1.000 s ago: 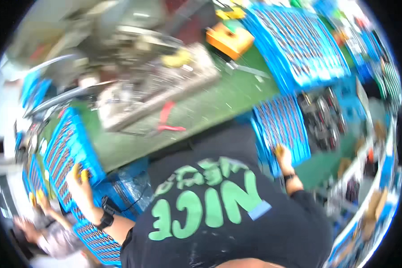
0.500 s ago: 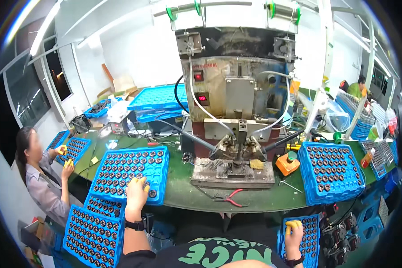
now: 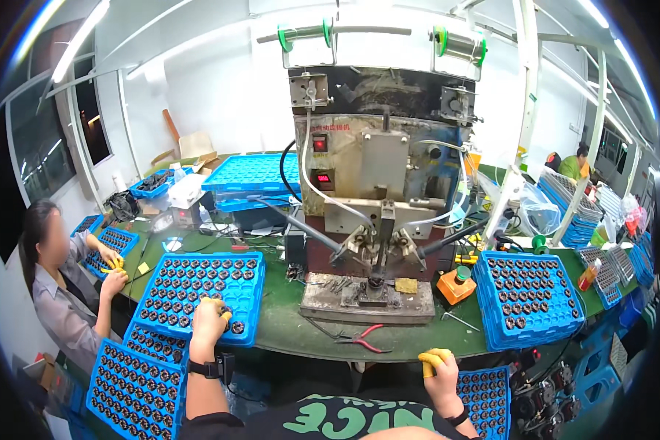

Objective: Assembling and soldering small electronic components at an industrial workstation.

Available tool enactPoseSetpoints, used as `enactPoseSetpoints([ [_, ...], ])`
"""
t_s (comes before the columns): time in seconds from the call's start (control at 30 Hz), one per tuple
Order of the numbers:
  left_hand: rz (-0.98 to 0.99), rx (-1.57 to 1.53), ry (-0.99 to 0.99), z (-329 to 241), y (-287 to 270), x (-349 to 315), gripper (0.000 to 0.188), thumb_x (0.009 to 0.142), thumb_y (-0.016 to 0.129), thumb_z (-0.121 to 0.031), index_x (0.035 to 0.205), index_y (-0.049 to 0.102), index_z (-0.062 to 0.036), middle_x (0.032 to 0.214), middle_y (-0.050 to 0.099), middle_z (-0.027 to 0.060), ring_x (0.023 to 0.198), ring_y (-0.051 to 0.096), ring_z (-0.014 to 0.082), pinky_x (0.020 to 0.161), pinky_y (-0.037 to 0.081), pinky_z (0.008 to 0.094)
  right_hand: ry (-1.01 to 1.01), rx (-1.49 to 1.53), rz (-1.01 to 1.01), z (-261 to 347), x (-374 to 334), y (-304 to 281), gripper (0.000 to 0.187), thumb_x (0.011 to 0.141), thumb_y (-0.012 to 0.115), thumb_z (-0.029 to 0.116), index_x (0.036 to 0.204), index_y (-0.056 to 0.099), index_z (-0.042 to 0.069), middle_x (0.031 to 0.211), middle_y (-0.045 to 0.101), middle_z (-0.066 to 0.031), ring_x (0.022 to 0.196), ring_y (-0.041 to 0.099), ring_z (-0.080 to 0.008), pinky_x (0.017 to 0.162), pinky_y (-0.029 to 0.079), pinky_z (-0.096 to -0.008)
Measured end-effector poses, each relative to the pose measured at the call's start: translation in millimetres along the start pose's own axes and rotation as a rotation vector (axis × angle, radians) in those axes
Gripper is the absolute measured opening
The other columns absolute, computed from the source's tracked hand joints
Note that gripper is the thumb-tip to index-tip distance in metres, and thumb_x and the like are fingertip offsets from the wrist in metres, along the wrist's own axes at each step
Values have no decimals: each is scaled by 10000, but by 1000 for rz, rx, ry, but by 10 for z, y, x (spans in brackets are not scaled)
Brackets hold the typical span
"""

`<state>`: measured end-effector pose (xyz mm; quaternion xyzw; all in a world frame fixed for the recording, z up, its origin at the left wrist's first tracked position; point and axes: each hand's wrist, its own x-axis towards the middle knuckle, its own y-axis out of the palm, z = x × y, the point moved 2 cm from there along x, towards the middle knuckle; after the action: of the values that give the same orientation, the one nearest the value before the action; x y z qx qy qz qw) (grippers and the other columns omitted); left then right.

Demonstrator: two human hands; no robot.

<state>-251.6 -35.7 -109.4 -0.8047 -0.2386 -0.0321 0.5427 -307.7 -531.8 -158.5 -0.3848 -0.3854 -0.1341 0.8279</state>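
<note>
My left hand [image 3: 210, 321], with yellow finger covers, is over the right part of a blue tray [image 3: 252, 297] on the bench. Its fingers curl down among small round dark coil cores [image 3: 170, 295] set in rows; whatever lies between the fingertips is hidden. My right hand [image 3: 440, 375], also in yellow finger covers, is raised just off the bench's front edge with its fingers curled in, and I cannot make out anything in them. Ahead stands a worn bench machine [image 3: 385, 158] with a small fixture [image 3: 374, 292] on its metal base.
Red-handled pliers [image 3: 361, 339] lie at the bench front. An orange bottle [image 3: 456, 286] and a stacked blue tray of cores [image 3: 529, 293] stand right of the machine. More filled trays [image 3: 136, 389] sit low at left and right [image 3: 485, 402]. A co-worker [image 3: 66, 275] works at far left.
My right hand has moved left and up from over the low right tray toward the bench edge. My left hand stays at its tray, fingers curled lower. The whole view has shifted slightly.
</note>
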Motion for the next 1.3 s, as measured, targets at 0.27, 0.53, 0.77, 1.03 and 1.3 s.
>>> enactPoseSetpoints([
  [0.27,-205,29,89,-94,-116,-13,233,670,761,-97,873,688,-8,917,592,172,866,602,345,777,495,403,-17,36,32,17,255,32,248,675,668,-51,884,671,83,884,619,-76,790,580,-289,690,468,-367],
  [0.53,-169,-396,-21,-347,-262,-145,401,778,687,-11,1167,589,-5,978,628,113,750,643,153,611,515,270,88,61,17,38,259,29,212,708,671,-56,877,666,72,869,634,-91,803,601,-290,719,481,-356],
  [0.77,-108,-740,-51,-236,-240,-306,329,830,630,37,1157,605,26,1023,602,95,769,652,140,669,526,233,78,194,-72,144,864,220,247,770,656,-32,1009,637,25,961,634,-140,901,604,-317,814,476,-365],
  [1.03,-112,-824,-79,-121,-232,-541,350,796,639,61,1141,596,27,1090,552,102,798,630,143,685,530,240,187,353,33,236,1451,673,497,780,717,81,1238,538,3,1156,601,-173,1095,568,-324,929,444,-369],
  [1.3,-21,-863,-52,-301,-68,-405,432,765,669,61,1177,565,-18,1068,538,66,857,572,122,729,509,241,135,286,101,149,1386,840,445,784,732,146,1176,577,5,1122,635,-173,1068,597,-330,922,458,-385],
])
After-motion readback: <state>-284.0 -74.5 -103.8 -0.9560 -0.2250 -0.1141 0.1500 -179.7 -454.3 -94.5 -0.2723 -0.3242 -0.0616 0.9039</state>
